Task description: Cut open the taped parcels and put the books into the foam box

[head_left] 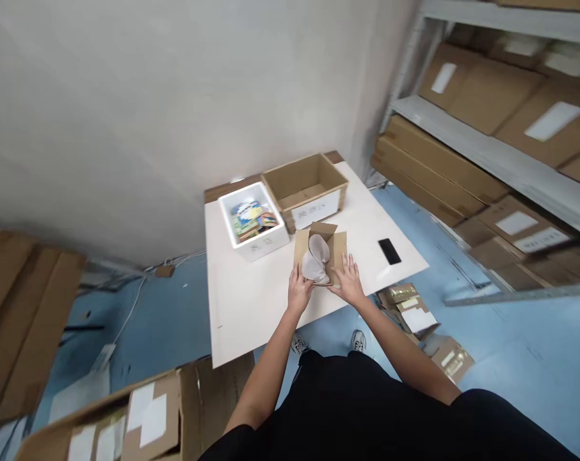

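A small cardboard box point(338, 246) stands on the white table with its flaps folded outward. Inside it is a whitish, wrapped-looking item point(315, 259); what it contains is hidden. At the box's near left corner, my left hand point(299, 291) grips the edge with its fingers against the side. My right hand point(348, 282) rests on the right flap and near right corner, fingers spread apart.
Behind the small box are a white foam box point(265, 246) with colourful packets and a larger open carton point(342, 202). A black phone point(390, 251) lies on the table point(242, 307) at right. Shelves point(491, 144) of cartons stand right; flattened boxes point(417, 314) lie on the floor.
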Demonstrator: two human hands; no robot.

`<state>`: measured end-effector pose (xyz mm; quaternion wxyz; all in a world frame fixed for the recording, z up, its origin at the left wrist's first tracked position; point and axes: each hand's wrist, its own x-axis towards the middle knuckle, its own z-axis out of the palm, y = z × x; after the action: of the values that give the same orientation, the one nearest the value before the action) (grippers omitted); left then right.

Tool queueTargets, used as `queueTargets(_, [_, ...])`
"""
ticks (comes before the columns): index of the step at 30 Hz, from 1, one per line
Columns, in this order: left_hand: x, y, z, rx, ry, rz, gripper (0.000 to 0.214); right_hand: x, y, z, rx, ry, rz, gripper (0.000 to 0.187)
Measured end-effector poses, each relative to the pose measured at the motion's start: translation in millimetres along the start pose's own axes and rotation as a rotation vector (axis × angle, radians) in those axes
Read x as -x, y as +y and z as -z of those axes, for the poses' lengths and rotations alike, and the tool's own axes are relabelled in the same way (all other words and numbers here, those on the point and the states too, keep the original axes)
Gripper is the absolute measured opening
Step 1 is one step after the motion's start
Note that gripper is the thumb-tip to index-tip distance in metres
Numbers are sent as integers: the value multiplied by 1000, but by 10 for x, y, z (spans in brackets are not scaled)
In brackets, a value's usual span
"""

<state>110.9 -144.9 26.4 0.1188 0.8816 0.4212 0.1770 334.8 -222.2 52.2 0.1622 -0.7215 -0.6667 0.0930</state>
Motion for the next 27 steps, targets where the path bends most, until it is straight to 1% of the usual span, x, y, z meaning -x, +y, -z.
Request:
queueTargets(2, [-339, 489, -202, 10, -94, -70, 18, 216, 460, 245, 8, 15, -136, 69])
queueTargets(5, [-790, 1292, -590, 39, -189, -191, 19, 634, 1173, 590, 7, 32, -332, 73])
queueTargets(7, [-1023, 1852, -884, 70, -240, -302, 21, 991, 1637, 783, 5, 59, -452, 75])
queueTargets(9, [-1184, 2412, -1176, 108, -302, -436, 23, 1401, 2049, 932, 11, 103, -566, 77])
queueTargets(11, [-1268, 2950, -1446, 141, -375, -561, 23, 1833, 2380, 1037, 26, 154, -679, 77])
queueTargets(13, [-1282, 3447, -1689, 164, -447, -669, 21, 2247, 2633, 1102, 46, 198, -785, 78])
queueTargets(15, [-1238, 3892, -1905, 175, -510, -756, 19, 2620, 2829, 1134, 65, 229, -889, 79])
queueTargets(17, [-1156, 4273, -2094, 177, -566, -824, 19, 2946, 2988, 1144, 84, 251, -993, 82])
queueTargets(18, [-1107, 4435, -2176, 174, -595, -855, 22, 3092, 3057, 1145, 93, 256, -1043, 83])
queueTargets(20, [-1017, 4690, -2307, 163, -651, -917, 35, 3354, 3175, 1146, 106, 256, -1141, 86])
queueTargets(22, [-959, 4841, -2391, 153, -681, -960, 51, 3569, 3257, 1155, 105, 255, -1234, 86])
queueTargets(24, [-958, 4880, -2426, 151, -684, -947, 62, 3714, 3297, 1171, 99, 274, -1297, 83])
queueTargets(25, [-980, 4858, -2427, 153, -681, -924, 65, 3751, 3301, 1180, 96, 291, -1308, 81])
queueTargets(27, [-1063, 4743, -2398, 163, -672, -866, 67, 3739, 3281, 1193, 89, 333, -1288, 77])
